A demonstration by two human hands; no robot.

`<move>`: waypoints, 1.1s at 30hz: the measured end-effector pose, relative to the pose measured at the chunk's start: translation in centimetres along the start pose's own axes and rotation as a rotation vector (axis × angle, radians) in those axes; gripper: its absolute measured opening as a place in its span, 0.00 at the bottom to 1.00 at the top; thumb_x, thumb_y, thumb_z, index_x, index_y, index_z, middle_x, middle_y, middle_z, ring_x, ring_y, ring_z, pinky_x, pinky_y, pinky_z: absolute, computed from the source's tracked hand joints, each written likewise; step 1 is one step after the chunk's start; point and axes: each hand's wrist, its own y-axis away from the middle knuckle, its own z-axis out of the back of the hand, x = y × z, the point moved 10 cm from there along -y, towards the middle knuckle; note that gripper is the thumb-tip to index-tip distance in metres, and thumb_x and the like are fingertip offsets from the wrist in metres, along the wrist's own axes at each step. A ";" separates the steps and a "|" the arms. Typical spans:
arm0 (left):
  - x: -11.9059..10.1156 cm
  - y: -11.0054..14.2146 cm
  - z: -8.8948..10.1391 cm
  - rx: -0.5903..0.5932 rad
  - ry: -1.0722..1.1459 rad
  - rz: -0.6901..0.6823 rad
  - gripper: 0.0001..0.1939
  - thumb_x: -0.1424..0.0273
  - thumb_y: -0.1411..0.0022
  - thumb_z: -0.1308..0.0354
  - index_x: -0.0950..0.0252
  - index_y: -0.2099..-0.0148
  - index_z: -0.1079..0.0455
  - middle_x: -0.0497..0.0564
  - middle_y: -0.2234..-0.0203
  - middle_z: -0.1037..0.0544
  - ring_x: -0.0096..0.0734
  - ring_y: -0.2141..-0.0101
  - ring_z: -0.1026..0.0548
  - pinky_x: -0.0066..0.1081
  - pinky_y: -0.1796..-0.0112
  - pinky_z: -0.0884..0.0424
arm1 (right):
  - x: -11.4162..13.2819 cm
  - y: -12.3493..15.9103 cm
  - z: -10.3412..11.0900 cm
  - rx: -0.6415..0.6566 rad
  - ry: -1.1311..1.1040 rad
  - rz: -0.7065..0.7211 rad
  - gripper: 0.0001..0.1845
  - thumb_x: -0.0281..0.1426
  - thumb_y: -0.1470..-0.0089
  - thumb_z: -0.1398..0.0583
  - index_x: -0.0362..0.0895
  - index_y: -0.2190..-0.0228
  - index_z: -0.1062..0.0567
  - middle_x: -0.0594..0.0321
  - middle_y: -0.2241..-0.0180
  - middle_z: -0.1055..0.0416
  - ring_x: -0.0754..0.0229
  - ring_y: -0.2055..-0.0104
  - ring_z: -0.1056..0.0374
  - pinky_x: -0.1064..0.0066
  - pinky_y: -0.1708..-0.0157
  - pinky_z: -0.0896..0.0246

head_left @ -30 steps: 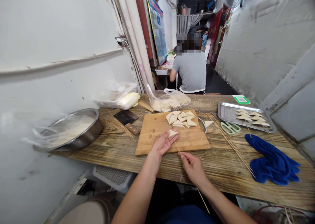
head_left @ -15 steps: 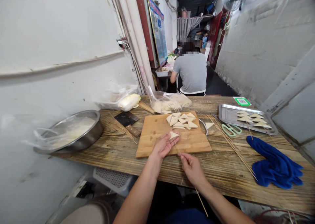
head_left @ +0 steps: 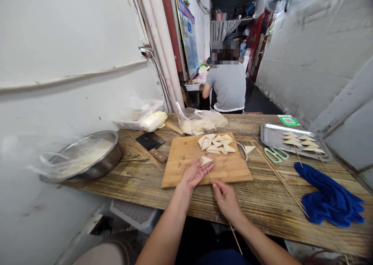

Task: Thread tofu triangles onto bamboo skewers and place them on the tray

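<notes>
My left hand (head_left: pixel 194 173) rests on the wooden cutting board (head_left: pixel 180 160) and pinches a pale triangular tofu piece (head_left: pixel 205 160). My right hand (head_left: pixel 225 197), just off the board's near edge, is closed on a thin bamboo skewer (head_left: pixel 234 237) whose tip runs up into the triangle. A pile of several more triangles (head_left: pixel 216 143) lies at the board's far side.
A metal tray (head_left: pixel 269 135) with skewered triangles, green-handled scissors (head_left: pixel 275 154), loose skewers (head_left: pixel 279 175) and a blue cloth (head_left: pixel 330 199) lie right. A cleaver (head_left: pixel 151 142), a covered steel bowl (head_left: pixel 87 156) and plastic bags (head_left: pixel 201 121) are left and behind. A person in grey (head_left: pixel 227 86) sits beyond.
The right hand has slid slightly forward along the skewer toward the triangle. The left hand keeps its pinch on the piece. The view shifted a little.
</notes>
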 end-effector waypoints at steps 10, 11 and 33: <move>0.1 0.1 -0.1 0.030 0.000 0.020 0.06 0.80 0.41 0.52 0.75 0.62 0.35 0.64 0.61 0.25 0.42 0.57 0.27 0.44 0.53 0.33 | 0.8 -0.5 -0.3 -0.006 0.033 0.043 0.19 0.36 0.47 0.50 0.41 0.66 0.23 0.56 0.71 0.23 0.54 0.67 0.28 0.65 0.64 0.34; 0.1 0.1 -0.1 0.032 -0.003 0.022 0.06 0.80 0.41 0.52 0.74 0.63 0.35 0.64 0.61 0.25 0.42 0.57 0.27 0.45 0.53 0.33 | 0.8 -0.5 -0.3 -0.006 0.030 0.045 0.19 0.36 0.47 0.50 0.41 0.66 0.23 0.56 0.72 0.23 0.54 0.67 0.28 0.66 0.65 0.34; -0.2 0.0 0.2 -0.050 -0.029 -0.041 0.05 0.75 0.41 0.48 0.71 0.63 0.33 0.60 0.63 0.25 0.36 0.63 0.25 0.45 0.56 0.31 | 0.6 -0.6 -0.8 0.020 0.037 0.098 0.19 0.35 0.46 0.51 0.41 0.63 0.23 0.56 0.70 0.24 0.55 0.67 0.29 0.67 0.66 0.36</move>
